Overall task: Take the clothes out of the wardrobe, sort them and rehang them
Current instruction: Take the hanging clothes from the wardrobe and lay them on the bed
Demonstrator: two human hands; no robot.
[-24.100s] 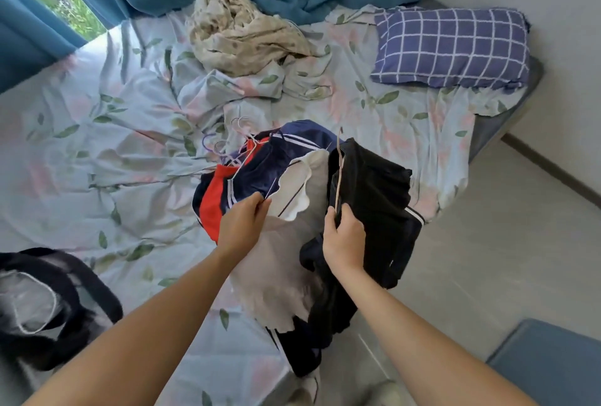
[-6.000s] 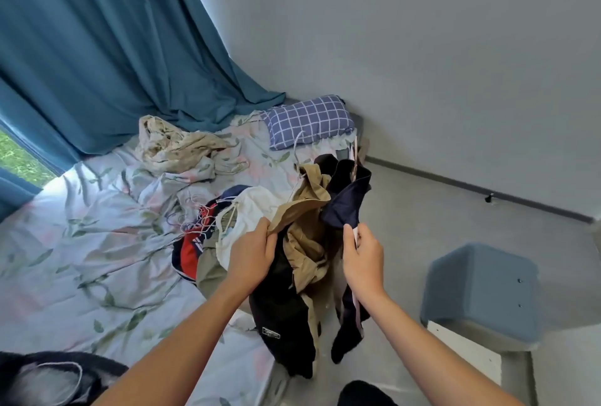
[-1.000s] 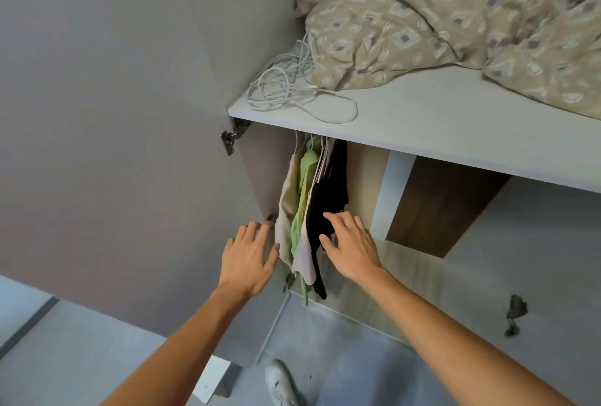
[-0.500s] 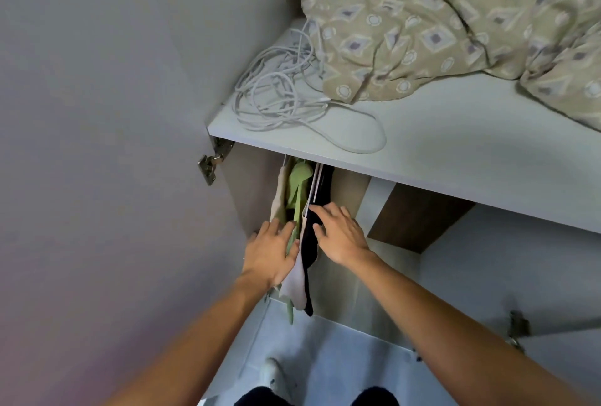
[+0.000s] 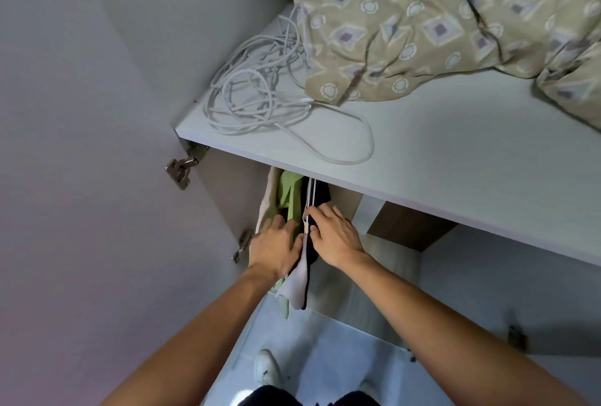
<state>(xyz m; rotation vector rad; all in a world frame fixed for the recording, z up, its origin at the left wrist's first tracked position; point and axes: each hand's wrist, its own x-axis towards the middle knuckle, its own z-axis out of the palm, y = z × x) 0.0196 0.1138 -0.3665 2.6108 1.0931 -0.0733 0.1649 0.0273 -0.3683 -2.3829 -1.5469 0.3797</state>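
A few garments hang close together under the wardrobe shelf (image 5: 422,158): a beige one (image 5: 265,203) at the left, a green one (image 5: 287,190), a white one (image 5: 299,282) and a black one with white stripes (image 5: 320,194). My left hand (image 5: 276,249) lies flat against the green garment, fingers pushed in between the clothes. My right hand (image 5: 335,233) rests on the black garment, its thumb at the garment's front edge. The rail and the hangers are hidden by the shelf.
On the shelf lie a coil of white cable (image 5: 260,96) and a beige patterned blanket (image 5: 439,21). The open wardrobe door (image 5: 81,177) stands at the left with metal hinges (image 5: 180,168). My white shoe (image 5: 268,370) shows on the tiled floor below.
Since a second ago both hands have moved up and in, from in front of the hanging clothes to right against them. The view has tilted down onto the shelf.
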